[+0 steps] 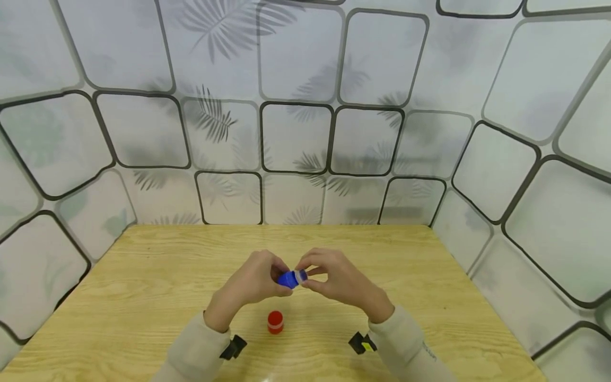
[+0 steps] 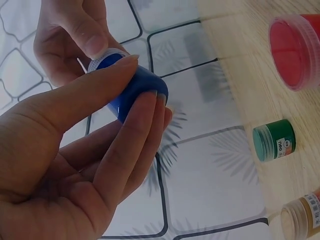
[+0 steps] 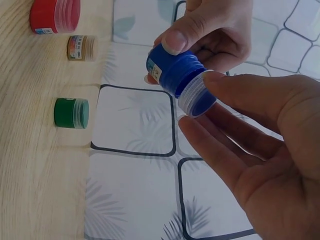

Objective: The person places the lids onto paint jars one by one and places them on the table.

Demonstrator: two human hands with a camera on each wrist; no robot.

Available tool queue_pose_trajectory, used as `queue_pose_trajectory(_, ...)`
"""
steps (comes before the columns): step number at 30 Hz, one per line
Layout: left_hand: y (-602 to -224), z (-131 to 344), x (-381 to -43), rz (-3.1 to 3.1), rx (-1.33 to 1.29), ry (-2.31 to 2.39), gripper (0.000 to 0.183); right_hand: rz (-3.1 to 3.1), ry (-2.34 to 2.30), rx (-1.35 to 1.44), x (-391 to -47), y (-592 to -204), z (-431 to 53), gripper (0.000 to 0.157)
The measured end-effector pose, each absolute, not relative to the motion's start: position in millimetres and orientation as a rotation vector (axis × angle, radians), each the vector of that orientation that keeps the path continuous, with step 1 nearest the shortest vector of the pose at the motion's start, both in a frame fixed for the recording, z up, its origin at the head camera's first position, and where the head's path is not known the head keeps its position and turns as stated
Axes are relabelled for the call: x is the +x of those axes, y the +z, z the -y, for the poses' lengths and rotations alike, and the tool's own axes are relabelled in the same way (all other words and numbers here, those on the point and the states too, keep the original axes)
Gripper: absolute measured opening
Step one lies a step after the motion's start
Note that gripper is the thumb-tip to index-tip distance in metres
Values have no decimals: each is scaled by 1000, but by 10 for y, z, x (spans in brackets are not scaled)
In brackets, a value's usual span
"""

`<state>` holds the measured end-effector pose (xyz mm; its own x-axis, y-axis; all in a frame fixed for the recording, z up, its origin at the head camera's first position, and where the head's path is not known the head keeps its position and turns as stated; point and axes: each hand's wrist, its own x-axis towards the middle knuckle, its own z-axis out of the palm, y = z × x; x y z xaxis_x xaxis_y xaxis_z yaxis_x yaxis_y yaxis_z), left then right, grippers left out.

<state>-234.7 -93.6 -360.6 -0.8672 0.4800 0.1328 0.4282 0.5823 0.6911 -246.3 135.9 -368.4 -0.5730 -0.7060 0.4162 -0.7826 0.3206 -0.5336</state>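
Above the table, my left hand (image 1: pixel 255 278) grips a small blue paint jar (image 1: pixel 287 280) by its body, thumb on one side and fingertips on the other. My right hand (image 1: pixel 336 278) pinches the jar's clear ridged lid (image 3: pixel 192 97) between thumb and fingers. In the right wrist view the lid sits tilted at the jar's mouth, with a gap along one side. The jar lies on its side, lid toward my right hand. A red paint jar (image 1: pixel 275 322) stands on the table, nearer to me than both hands.
Both wrist views also show a small green jar (image 2: pixel 274 140) and a yellow-brown jar (image 3: pixel 81 48) on the pale wooden table (image 1: pixel 143 297). Patterned panels (image 1: pixel 296 138) with dark rounded squares rise at the table's back and sides.
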Motion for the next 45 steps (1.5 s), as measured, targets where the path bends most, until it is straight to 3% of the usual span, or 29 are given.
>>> queue_pose_trajectory(45, -3625, 845, -2288, -2718, 899, 1148, 17, 2586, 1120, 1393, -2447, -3699, -1364, 17)
